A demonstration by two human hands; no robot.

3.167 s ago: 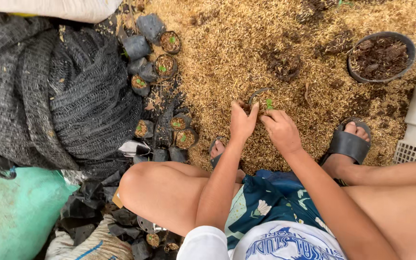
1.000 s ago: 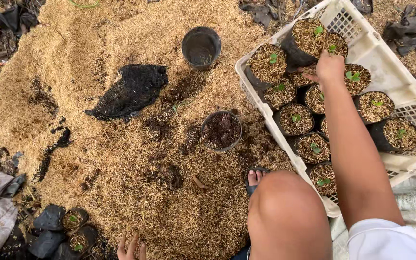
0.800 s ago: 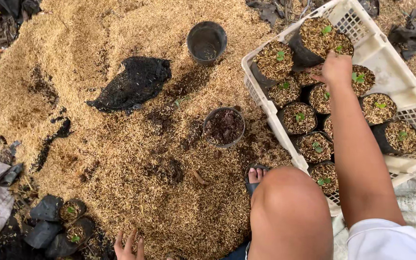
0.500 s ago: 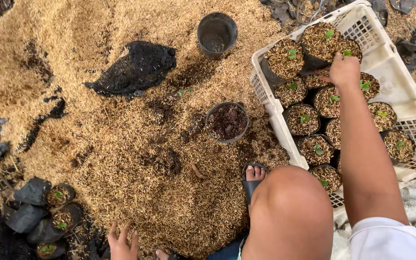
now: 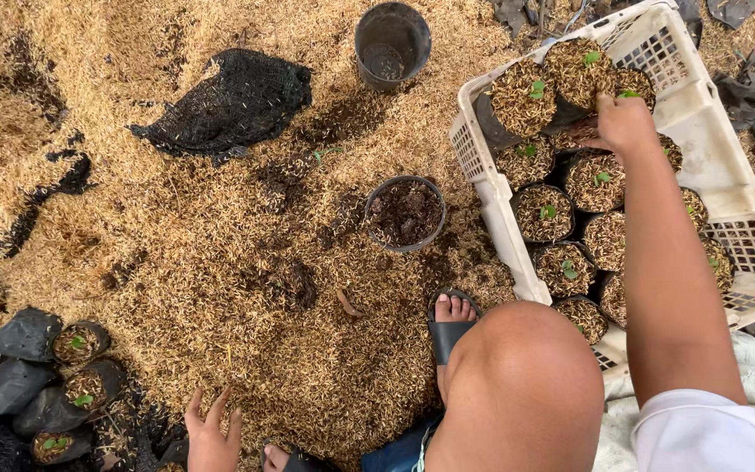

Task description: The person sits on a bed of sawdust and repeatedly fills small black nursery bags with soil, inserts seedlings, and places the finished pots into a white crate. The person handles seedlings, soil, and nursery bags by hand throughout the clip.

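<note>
1. While the person squats over a floor of pale rice husks (image 5: 176, 262), the right hand (image 5: 624, 122) is stretched into a white slatted plastic crate (image 5: 500, 218), its fingers curled down among small black seedling bags filled with husk (image 5: 543, 214); whether one of them is gripped cannot be told.
2. The bags are packed upright and touching, so that each green sprout is kept erect.
3. The left hand (image 5: 211, 437) is laid flat and released on the husks, fingers spread as if for balance, just beside more black seedling bags at the lower left (image 5: 72, 385).
4. A round black pot of dark soil (image 5: 405, 212) is set between crate and husks, near the sandalled foot (image 5: 452, 323).
</note>
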